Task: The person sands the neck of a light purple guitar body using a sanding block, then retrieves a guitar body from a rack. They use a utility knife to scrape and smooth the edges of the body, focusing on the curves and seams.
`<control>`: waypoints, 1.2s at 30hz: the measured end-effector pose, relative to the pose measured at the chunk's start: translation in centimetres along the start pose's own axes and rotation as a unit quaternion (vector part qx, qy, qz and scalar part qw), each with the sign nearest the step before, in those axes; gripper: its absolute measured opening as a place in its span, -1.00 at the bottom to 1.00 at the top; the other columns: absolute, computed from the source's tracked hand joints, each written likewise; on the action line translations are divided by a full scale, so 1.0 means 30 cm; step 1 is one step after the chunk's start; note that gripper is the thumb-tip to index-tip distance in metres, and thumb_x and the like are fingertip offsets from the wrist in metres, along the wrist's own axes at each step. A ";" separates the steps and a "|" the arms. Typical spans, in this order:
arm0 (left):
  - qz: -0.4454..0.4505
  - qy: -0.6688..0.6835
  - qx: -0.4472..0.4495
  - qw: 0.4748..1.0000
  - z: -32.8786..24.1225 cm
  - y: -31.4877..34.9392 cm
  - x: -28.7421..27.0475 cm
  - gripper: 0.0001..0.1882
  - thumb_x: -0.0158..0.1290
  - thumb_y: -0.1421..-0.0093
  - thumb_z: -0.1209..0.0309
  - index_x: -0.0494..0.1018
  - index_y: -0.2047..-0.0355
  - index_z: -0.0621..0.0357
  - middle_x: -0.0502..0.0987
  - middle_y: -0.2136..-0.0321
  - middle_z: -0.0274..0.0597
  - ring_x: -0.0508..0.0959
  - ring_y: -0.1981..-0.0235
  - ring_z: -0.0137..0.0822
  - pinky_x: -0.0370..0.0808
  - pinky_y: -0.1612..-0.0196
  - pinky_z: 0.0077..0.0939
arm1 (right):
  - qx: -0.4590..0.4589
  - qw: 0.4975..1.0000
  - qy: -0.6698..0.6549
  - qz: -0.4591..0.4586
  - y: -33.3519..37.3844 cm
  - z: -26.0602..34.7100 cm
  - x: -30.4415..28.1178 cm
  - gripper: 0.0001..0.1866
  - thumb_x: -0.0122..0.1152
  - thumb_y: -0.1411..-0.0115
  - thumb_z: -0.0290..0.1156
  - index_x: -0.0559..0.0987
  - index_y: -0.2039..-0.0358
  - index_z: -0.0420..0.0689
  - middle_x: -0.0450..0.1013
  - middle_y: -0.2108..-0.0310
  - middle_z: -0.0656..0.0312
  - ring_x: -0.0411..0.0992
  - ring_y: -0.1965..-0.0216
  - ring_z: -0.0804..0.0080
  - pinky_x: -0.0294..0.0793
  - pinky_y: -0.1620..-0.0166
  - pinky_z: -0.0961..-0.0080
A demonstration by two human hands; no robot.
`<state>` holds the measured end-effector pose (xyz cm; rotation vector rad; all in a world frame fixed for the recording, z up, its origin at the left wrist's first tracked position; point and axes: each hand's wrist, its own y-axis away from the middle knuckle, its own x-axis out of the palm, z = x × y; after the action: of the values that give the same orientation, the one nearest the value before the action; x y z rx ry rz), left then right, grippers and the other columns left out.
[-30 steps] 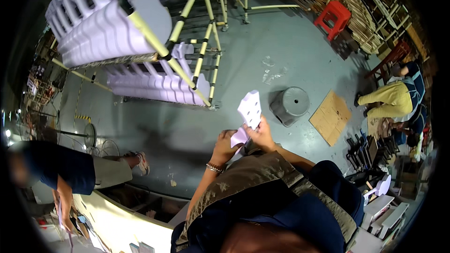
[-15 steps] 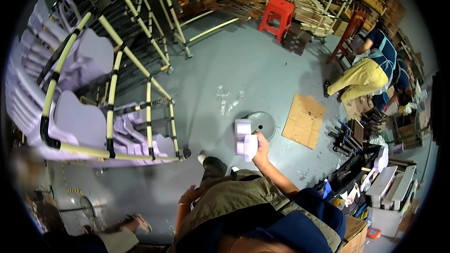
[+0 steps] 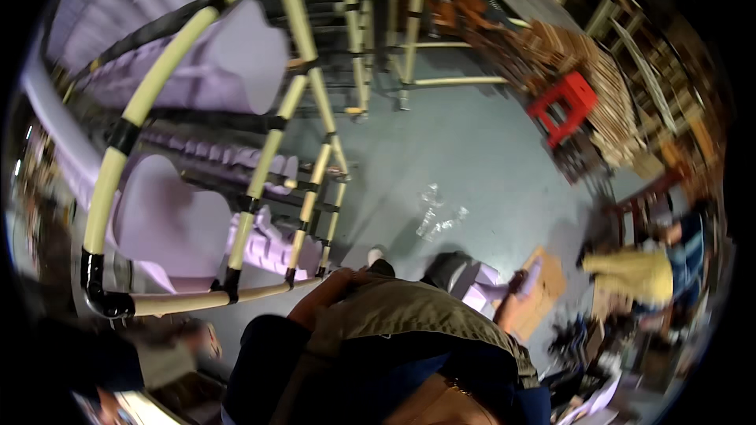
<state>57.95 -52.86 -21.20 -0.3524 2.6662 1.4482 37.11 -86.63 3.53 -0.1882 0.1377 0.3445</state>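
Note:
My right hand (image 3: 513, 293) is closed on a lavender piece (image 3: 482, 283) with rounded, blocky ends, held in front of me to the right. Motion smears its outline. My left hand (image 3: 339, 282) is down at my left side, by the front corner of a tube rack (image 3: 189, 301); its fingers are too small and blurred to read, and I cannot tell whether it touches the rack. Lavender panels with curved edges, such as a large one (image 3: 169, 224), stand in rows on the rack's levels.
A red stool (image 3: 563, 108) stands near stacked wooden parts (image 3: 591, 71) at the far right. Cardboard (image 3: 547, 287) lies on the floor. A person in yellow trousers (image 3: 634, 274) bends over at the right. Clear plastic scraps (image 3: 438, 216) lie mid-floor. Another person's arm (image 3: 102, 405) shows lower left.
My view has turned left and the rack looks nearer. My left hand has come closer to the rack's corner. The lavender piece stays in my right hand, now lower and farther right.

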 end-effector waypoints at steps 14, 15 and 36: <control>-0.011 0.287 -0.085 0.954 -0.239 0.075 -0.475 -0.39 -0.29 -0.31 -0.10 0.41 -0.08 0.07 0.44 -0.08 -0.03 0.43 -0.09 -0.12 0.30 -0.14 -0.21 | -0.115 0.951 0.126 0.260 -0.564 0.023 0.798 -0.83 0.14 -0.24 -0.53 0.54 0.17 -0.26 0.49 0.23 0.14 0.44 0.18 0.41 0.41 0.06 0.49; -0.021 0.297 -0.097 0.950 -0.253 0.069 -0.504 -0.40 -0.30 -0.31 -0.09 0.42 -0.08 0.07 0.44 -0.08 -0.04 0.43 -0.08 -0.13 0.30 -0.14 -0.21 | -0.122 0.931 0.178 0.295 -0.607 0.046 0.872 -0.84 0.14 -0.23 -0.56 0.54 0.18 -0.29 0.51 0.25 0.15 0.45 0.21 0.43 0.42 0.07 0.50; -0.369 0.198 -0.164 0.893 -0.121 -0.213 -0.411 -0.47 -0.12 -0.26 -0.01 0.44 -0.02 0.13 0.52 0.06 0.11 0.50 0.01 0.06 0.41 -0.06 -0.15 | -0.078 0.744 -0.048 0.662 -0.947 0.114 2.078 -0.65 0.15 -0.05 -0.60 0.61 0.11 -0.14 0.45 0.02 0.04 0.44 -0.01 0.27 0.39 -0.06 0.45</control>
<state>71.58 -57.29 -22.15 -1.6288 2.0682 1.6333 105.43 -92.12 1.06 -0.2123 0.1216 1.8117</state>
